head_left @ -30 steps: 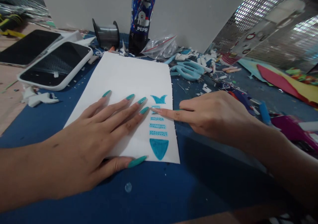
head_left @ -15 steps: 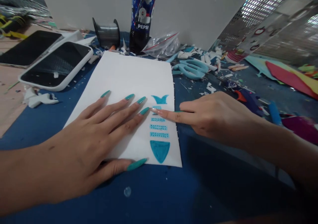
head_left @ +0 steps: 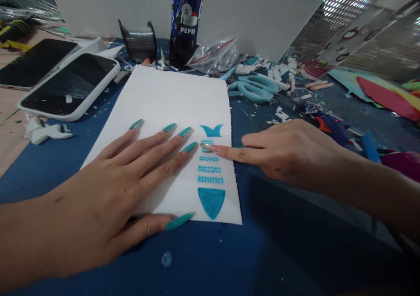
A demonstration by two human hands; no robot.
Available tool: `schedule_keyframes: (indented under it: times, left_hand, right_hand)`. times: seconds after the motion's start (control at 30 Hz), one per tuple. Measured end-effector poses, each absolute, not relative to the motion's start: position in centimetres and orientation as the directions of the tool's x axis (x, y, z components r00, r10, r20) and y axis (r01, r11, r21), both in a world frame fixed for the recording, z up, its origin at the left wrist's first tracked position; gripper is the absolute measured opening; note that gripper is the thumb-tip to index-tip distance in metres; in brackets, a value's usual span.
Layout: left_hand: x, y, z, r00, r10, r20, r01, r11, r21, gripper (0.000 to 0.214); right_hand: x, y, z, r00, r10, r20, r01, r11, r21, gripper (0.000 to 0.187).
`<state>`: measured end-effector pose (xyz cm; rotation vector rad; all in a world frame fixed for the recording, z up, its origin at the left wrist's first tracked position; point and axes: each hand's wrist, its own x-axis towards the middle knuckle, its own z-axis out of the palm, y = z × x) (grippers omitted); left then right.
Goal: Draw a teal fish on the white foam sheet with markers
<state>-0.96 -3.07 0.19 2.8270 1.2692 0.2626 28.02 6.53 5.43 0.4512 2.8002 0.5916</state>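
A white sheet (head_left: 173, 94) lies on the blue table, bearing blue fish-skeleton pieces: a forked tail (head_left: 211, 131), several dotted strips (head_left: 210, 169) and a rounded triangular head (head_left: 211, 202). My left hand (head_left: 131, 182) rests flat over the sheet's left part, fingers spread, with long teal nails. Its index fingertip is just left of the top strip. From the right, my right hand (head_left: 278, 151) puts its stretched index finger on the upper strip, partly covering it. Its other fingers are curled under, and no held thing shows in it.
Two phones (head_left: 68, 86) lie at left near a white cut-out piece (head_left: 47, 132). Behind the sheet stand a wire spool (head_left: 138, 42) and a Pepsi bottle (head_left: 187, 29), beside a plastic bag (head_left: 215, 57). Blue-handled scissors (head_left: 254, 88) lie among white scraps. Coloured sheets (head_left: 383, 96) are at far right.
Both hands keep nearly the same pose, the right index finger still on the upper strip. The view has shifted slightly.
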Motion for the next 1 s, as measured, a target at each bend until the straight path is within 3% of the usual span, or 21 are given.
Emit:
schedule_keyframes:
  times: [0.33, 0.63, 0.7, 0.8, 0.9, 1.0]
  left_hand:
    - [-1.0, -3.2, 0.1, 0.646, 0.752, 0.132, 0.743, -0.659, 0.116, 0.071]
    - [-1.4, -2.6, 0.1, 0.697, 0.701, 0.149, 0.699, -0.711, 0.072, 0.072]
    - [-1.7, -2.2, 0.1, 0.743, 0.65, 0.16, 0.651, -0.757, 0.049, 0.077]
    - [-1.9, -1.9, 0.1, 0.767, 0.62, 0.168, 0.627, -0.779, 0.015, 0.08]
    - [-1.8, -1.7, 0.2, 0.77, 0.618, 0.162, 0.625, -0.781, 0.008, 0.08]
    - [-1.8, -1.8, 0.3, 0.774, 0.615, 0.151, 0.621, -0.784, 0.011, 0.079]
  right_hand:
    - [29.5, 6.7, 5.2, -0.961, 0.266, -0.073, 0.219, 0.897, 0.385, 0.067]
    - [29.6, 6.5, 5.2, -0.942, 0.324, -0.09, 0.274, 0.894, 0.355, 0.065]
    - [29.7, 6.5, 5.0, -0.946, 0.322, -0.027, 0.299, 0.905, 0.304, 0.065]
    - [30.3, 6.5, 5.1, -0.948, 0.295, 0.12, 0.309, 0.942, 0.131, 0.059]
    - [30.7, 6.3, 6.0, -0.874, 0.416, 0.25, 0.426, 0.905, -0.015, 0.047]
    - [30.2, 6.4, 6.8, -0.799, 0.488, 0.352, 0.52, 0.854, -0.002, 0.043]
